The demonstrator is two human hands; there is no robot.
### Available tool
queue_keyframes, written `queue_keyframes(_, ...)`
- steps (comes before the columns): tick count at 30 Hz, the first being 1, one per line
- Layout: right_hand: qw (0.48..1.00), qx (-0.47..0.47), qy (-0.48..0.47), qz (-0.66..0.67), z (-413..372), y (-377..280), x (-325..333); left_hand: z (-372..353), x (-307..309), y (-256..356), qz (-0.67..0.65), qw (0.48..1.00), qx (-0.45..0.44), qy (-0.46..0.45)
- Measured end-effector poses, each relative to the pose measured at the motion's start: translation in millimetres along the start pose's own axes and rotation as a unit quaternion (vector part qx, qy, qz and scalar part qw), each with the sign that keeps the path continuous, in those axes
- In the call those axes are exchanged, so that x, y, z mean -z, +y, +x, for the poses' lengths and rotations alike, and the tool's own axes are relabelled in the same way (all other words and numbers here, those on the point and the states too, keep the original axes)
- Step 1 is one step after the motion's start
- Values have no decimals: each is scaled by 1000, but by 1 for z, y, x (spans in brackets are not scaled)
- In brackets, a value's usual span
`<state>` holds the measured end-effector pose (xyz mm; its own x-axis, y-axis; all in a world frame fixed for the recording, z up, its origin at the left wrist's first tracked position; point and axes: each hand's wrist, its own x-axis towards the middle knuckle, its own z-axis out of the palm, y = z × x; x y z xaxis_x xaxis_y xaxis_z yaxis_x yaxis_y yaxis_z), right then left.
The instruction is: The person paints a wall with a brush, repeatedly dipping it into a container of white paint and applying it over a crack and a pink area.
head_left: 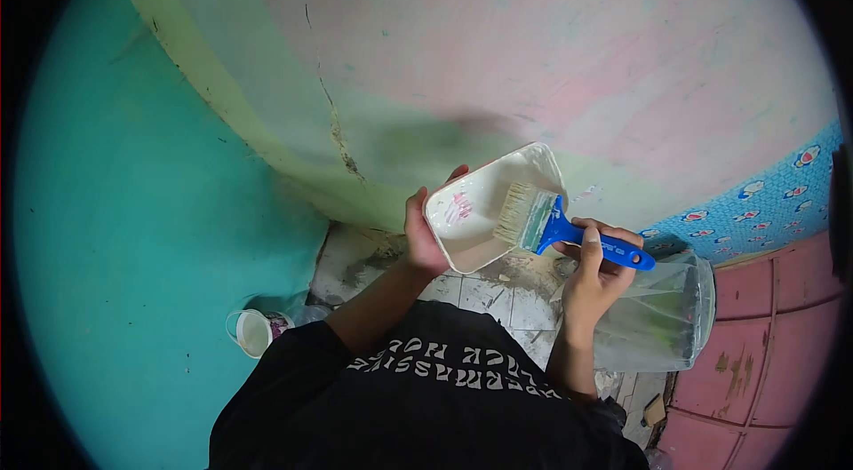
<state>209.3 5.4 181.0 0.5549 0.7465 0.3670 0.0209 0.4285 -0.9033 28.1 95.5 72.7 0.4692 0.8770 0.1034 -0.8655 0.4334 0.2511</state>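
Observation:
My left hand (pixel 426 235) grips the left edge of a white rectangular tray (pixel 480 190), with its fingers partly hidden behind it. White paint and a pink smear show inside the tray. In my right hand (pixel 600 266) is the blue handle of a wide paintbrush (pixel 555 226). Its pale, paint-coated bristles point left and lie over the right part of the tray; whether they touch its bottom I cannot tell.
Ahead stands a cracked, patchy pink and green wall (pixel 533 43). A teal wall (pixel 160 203) is at left, with a white bucket (pixel 255 333) near it. At right are a plastic-covered object (pixel 657 319), blue patterned covering (pixel 746 212) and pink panels (pixel 737 372).

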Motion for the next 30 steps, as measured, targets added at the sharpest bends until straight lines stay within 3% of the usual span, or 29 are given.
queue_keyframes(10,995,10,50,-85,14,41,-20,-10,18,-22,78,997,-19,13)
queue_keyframes(15,990,31,23,-133,15,46,-29,-17,7,-23,135,991,-9,25)
queue_keyframes(18,992,44,0,-114,6,49,-36,-18,10,-25,96,995,-7,15)
queue_keyframes(22,978,92,-109,-151,-10,59,-28,-19,8,-25,68,998,-6,5)
queue_keyframes(26,998,21,-38,-47,-1,38,-24,-25,8,-25,96,995,3,31)
queue_keyframes(30,997,19,-33,-62,-1,43,-18,-24,5,-28,127,990,1,57)
